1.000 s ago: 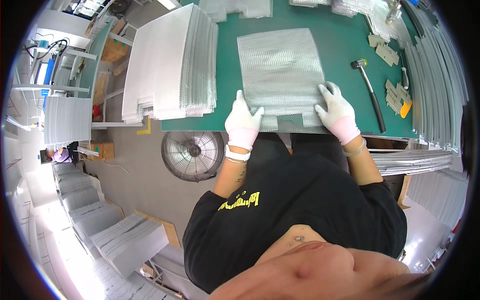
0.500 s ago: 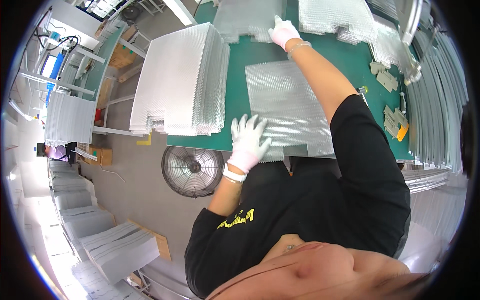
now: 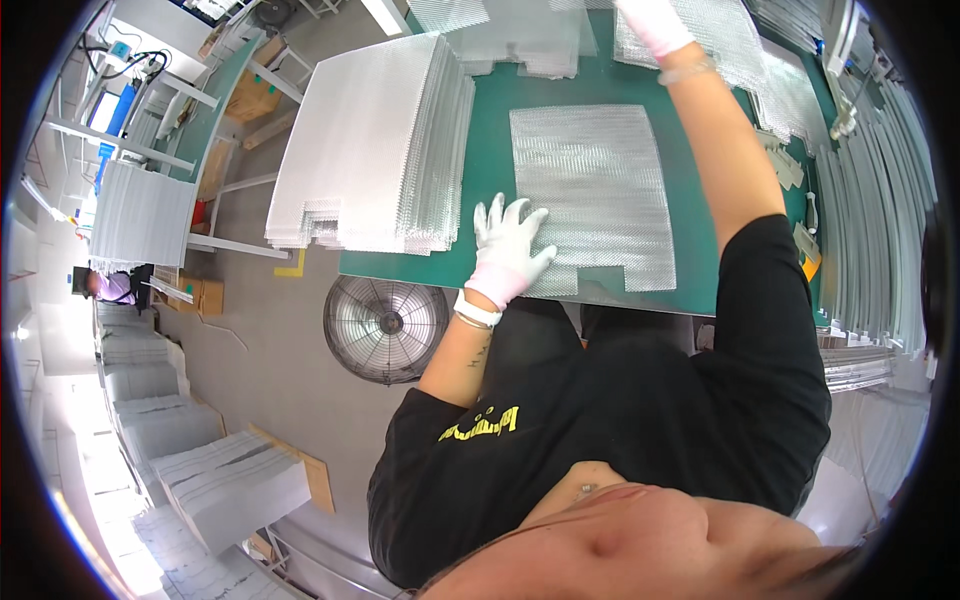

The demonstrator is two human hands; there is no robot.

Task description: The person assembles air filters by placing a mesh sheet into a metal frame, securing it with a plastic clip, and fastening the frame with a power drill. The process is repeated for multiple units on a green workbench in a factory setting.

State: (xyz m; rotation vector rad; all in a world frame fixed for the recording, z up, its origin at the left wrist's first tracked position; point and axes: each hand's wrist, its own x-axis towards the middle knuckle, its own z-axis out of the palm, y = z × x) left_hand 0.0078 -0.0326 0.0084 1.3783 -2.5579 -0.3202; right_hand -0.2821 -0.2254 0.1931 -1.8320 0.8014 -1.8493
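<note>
A silvery mesh sheet point(image 3: 595, 190) with a notch in its near edge lies flat on the green table point(image 3: 490, 130) before me. My left hand point(image 3: 508, 248), in a white glove with a pink cuff, rests on the sheet's near left edge with the fingers spread. Stretched far forward, my right hand point(image 3: 652, 22) is gloved the same way and reaches over another pile of mesh sheets point(image 3: 730, 60) at the far right. The picture's upper edge cuts off its fingers, so their grip is hidden.
A tall stack of mesh sheets point(image 3: 350, 140) stands on the table's left. More translucent sheets point(image 3: 525, 45) lie at the far side. Beige flat pieces point(image 3: 785, 165) and a yellow-handled tool point(image 3: 810, 268) sit at the right, by upright panels point(image 3: 870, 220). A floor fan point(image 3: 388, 325) stands below the table.
My right hand has gone from the far middle sheet to the right, over the far right pile, its fingers passing out of view. My left hand stays at the near sheet's left edge.
</note>
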